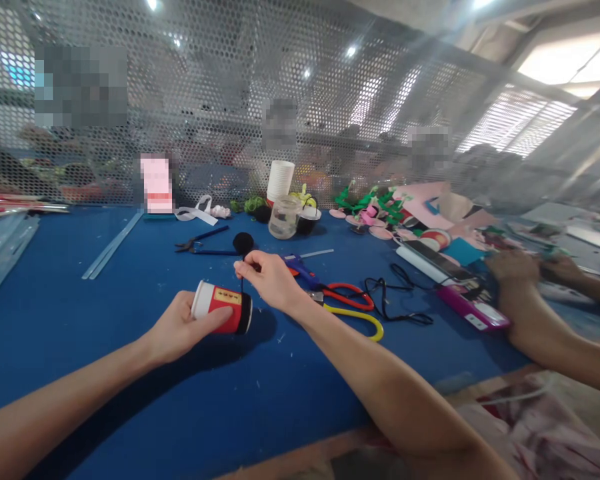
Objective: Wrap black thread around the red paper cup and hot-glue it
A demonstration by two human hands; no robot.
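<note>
My left hand (177,323) grips a red and white paper cup (211,299), tilted on its side, with a yellow label facing up. Black yarn (245,315) wraps a band around the cup's right end. Above the cup, my right hand (265,277) pinches the strand that runs up from that band. A small black ball of yarn (243,243) lies on the table just behind my right fingers. Pliers (207,251) with dark blue handles rest to the left of the ball. Scissors (353,313) with red and yellow handles lie right of my right hand.
A blue glue gun (303,272) lies behind my right wrist, its black cord (387,293) trailing right. A clear jar (284,219) and stacked white cups (281,179) stand at the back. A purple power strip (473,310) sits near a co-worker's arm (535,313). Perforated metal mesh (205,87) borders the table.
</note>
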